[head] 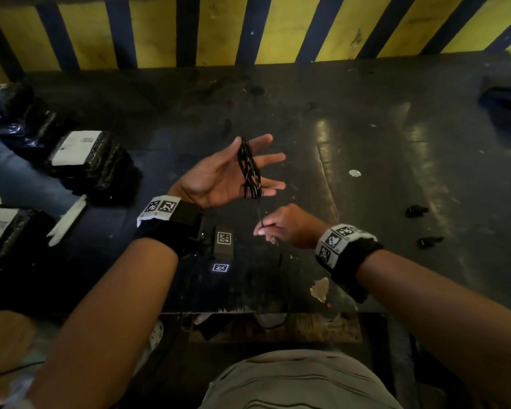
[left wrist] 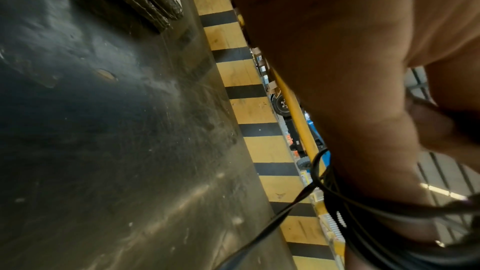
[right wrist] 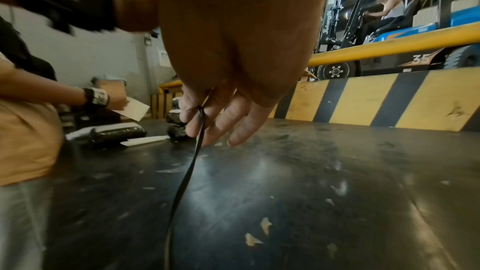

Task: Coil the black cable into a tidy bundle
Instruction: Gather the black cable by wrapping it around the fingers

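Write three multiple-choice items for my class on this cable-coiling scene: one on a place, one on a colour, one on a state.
1. Where are the wound loops of the black cable?
A. Around the fingers of the left hand
B. Flat on the worktable
C. Over the striped barrier

2. What colours are the barrier's stripes?
A. Red and white
B. Yellow and dark
C. Green and grey

3. How is the right hand engaged?
A. Flat on the table
B. Empty, fist closed
C. Pinching the cable's loose run

Key: 1 A, the loops wrap the spread fingers; 2 B, yellow boards alternate with dark bands; 3 C, the strand passes through its fingertip grip.
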Available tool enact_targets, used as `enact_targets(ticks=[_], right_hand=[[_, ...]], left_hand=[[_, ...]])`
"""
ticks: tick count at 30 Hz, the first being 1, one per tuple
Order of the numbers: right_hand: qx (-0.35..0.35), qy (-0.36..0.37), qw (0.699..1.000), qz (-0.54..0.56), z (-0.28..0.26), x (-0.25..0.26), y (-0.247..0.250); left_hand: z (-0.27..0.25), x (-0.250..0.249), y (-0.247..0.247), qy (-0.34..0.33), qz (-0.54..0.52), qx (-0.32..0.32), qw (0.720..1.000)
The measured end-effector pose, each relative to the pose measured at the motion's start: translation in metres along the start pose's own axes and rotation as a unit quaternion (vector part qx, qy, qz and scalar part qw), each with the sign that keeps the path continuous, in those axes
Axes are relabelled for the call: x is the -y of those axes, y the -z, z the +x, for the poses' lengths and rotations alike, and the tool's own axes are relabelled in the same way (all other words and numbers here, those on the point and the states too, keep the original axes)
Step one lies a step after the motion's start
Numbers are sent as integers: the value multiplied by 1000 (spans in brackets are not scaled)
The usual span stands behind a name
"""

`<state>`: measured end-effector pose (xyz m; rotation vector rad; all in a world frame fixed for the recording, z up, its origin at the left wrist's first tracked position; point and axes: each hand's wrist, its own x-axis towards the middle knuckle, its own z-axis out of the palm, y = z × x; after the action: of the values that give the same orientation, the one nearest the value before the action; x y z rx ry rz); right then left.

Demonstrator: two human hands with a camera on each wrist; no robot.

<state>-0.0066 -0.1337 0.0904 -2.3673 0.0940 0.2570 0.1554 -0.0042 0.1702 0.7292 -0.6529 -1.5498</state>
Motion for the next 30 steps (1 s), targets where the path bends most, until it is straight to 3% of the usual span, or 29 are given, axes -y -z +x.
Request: enact_targets(ticks=[8,14,17,21,24,30], right_hand=[[-2,3,999,-38,-13,11,9],[-3,1,994,-110,-15,13,41],[11,-12,993,-118,-6,24,55],[45,-25,990,-132,2,29,46],[28,-20,993,-111,-2,23,34],[52,-17,992,-110,2,28,27]], left_hand=[[16,15,43,69,83,-146,983],[18,41,59,141,141,-169,965],[26,45,57,119,132,-177,968],[32,30,52,34,85,-245,965],[28,22,57,-17,34,-259,965],[23,36,64,-10,39,-272,961]])
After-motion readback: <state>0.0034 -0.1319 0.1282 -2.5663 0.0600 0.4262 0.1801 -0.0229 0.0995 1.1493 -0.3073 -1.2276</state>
